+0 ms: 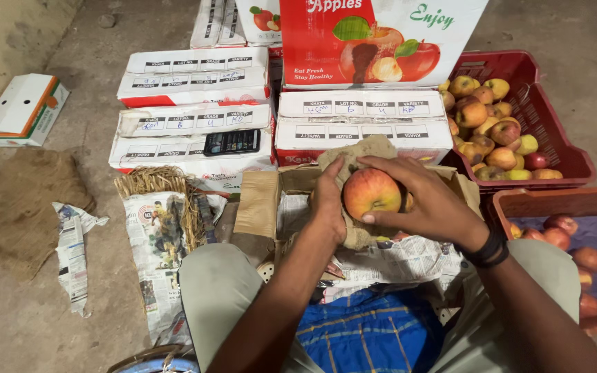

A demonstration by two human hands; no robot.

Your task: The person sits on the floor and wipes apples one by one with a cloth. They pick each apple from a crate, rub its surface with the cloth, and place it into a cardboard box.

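A red and yellow apple (371, 193) sits between both my hands, above an open cardboard box (264, 200) lined with newspaper. My right hand (426, 197) curls over its top and right side. From the left, my left hand (328, 200) presses a piece of brown cloth (357, 152) against the apple. The cloth drapes behind and under the fruit.
A dark red crate (554, 117) of several apples stands at the right. An orange crate (575, 204) with more apples is nearer. White cartons (195, 76) are stacked ahead, a black calculator (232, 142) on one. Newspaper (157, 255) and straw (153, 181) lie left of my knee.
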